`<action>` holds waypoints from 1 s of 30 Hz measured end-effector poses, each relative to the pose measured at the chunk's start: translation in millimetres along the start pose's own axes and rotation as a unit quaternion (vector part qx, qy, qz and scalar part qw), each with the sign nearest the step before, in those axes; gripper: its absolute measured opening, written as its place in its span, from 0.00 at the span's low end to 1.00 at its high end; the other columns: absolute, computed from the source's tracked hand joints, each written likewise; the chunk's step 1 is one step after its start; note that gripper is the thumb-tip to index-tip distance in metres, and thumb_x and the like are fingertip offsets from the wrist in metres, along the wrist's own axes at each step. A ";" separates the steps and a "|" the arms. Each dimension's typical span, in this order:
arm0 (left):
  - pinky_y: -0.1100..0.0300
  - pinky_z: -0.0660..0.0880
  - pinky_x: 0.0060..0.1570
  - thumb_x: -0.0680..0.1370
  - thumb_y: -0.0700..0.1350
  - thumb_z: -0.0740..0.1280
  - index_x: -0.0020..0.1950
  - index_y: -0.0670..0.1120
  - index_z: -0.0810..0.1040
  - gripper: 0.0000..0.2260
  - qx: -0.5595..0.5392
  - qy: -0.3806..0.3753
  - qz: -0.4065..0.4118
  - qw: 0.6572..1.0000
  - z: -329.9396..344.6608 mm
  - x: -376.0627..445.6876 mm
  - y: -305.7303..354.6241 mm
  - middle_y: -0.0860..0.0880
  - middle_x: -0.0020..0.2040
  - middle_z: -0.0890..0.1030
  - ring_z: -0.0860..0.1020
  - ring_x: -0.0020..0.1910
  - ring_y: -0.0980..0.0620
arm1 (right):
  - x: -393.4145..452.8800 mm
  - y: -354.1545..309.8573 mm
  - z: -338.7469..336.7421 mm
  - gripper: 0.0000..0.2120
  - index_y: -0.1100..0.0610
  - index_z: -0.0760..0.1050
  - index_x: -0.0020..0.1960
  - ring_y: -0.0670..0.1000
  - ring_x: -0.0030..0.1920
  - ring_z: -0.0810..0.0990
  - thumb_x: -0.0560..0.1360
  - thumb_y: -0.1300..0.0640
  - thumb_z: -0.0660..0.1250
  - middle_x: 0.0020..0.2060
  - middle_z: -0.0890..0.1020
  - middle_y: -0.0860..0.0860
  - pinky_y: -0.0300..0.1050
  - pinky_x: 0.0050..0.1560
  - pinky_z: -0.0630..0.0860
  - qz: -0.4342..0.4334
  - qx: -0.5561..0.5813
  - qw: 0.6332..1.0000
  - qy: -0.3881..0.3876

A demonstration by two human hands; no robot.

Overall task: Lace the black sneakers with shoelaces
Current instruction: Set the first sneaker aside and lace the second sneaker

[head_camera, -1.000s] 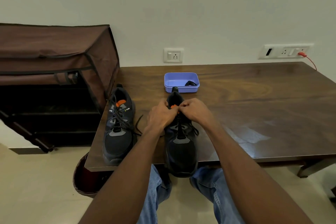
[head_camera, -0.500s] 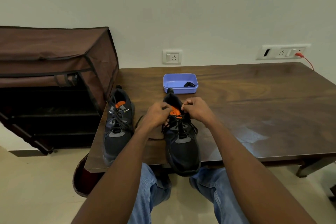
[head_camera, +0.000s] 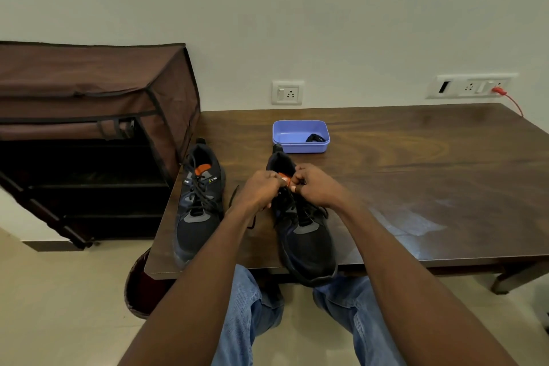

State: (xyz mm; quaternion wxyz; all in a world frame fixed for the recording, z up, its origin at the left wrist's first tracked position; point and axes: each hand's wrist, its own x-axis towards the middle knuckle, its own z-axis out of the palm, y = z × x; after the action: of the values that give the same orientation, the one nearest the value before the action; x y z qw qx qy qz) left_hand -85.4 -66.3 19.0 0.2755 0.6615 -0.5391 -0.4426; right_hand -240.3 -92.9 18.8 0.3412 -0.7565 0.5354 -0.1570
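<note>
Two black sneakers with orange tongue tabs stand on the dark wooden table (head_camera: 416, 175), toes toward me. The left sneaker (head_camera: 199, 205) is laced and lies untouched. The right sneaker (head_camera: 300, 232) has its toe over the table's front edge. My left hand (head_camera: 261, 190) and my right hand (head_camera: 315, 184) meet over its tongue, fingers curled, each pinching the black shoelace (head_camera: 297, 211) near the top eyelets. A loose lace end (head_camera: 233, 199) trails on the table between the two sneakers.
A blue plastic tray (head_camera: 300, 128) with a small black item (head_camera: 315, 137) in it sits behind the right sneaker. A brown fabric shoe rack (head_camera: 89, 128) stands left of the table. Wall sockets and an orange cable (head_camera: 511, 99) are at the back.
Both hands have stayed over the right sneaker's tongue, parting slightly and closing again; the orange tab now shows between them. The view has shifted a little.
</note>
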 end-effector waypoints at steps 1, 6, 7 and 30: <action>0.64 0.63 0.21 0.81 0.45 0.63 0.45 0.46 0.79 0.08 0.003 -0.004 0.002 1.000 -0.1 -0.4 0.3 0.49 0.32 0.73 0.68 0.23 0.55 | 0.3 -0.6 1.2 0.10 0.65 0.80 0.42 0.54 0.48 0.76 0.78 0.60 0.67 0.51 0.76 0.57 0.56 0.56 0.75 0.002 -0.002 1.000 -0.002; 0.64 0.65 0.23 0.81 0.46 0.63 0.48 0.45 0.80 0.08 0.004 -0.004 0.004 1.000 -0.1 0.8 0.8 0.50 0.33 0.75 0.69 0.25 0.55 | -3.3 -2.5 -1.6 0.06 0.60 0.83 0.43 0.51 0.45 0.77 0.76 0.57 0.72 0.48 0.80 0.57 0.51 0.50 0.75 -0.002 0.002 1.000 0.015; 0.62 0.67 0.27 0.81 0.47 0.64 0.48 0.45 0.81 0.09 0.011 0.002 0.009 1.000 0.9 1.6 0.2 0.50 0.33 0.76 0.70 0.26 0.55 | -4.0 -1.0 -3.9 0.05 0.58 0.82 0.41 0.50 0.43 0.77 0.75 0.58 0.73 0.45 0.82 0.55 0.50 0.48 0.75 0.003 0.007 0.999 0.031; 0.66 0.75 0.31 0.75 0.33 0.69 0.34 0.42 0.77 0.10 -0.163 0.057 0.038 0.984 3.9 -5.7 11.3 0.49 0.32 0.79 0.78 0.31 0.58 | 4.2 0.4 -2.1 0.09 0.57 0.77 0.35 0.53 0.37 0.79 0.70 0.54 0.69 0.32 0.80 0.52 0.46 0.39 0.73 0.146 0.028 0.973 0.175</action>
State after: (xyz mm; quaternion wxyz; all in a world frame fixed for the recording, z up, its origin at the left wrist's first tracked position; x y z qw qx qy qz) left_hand -94.3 -63.4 28.4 0.4263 0.6115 -0.4677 -0.4750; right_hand -240.2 -97.6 19.5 0.2830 -0.6213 0.6864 -0.2506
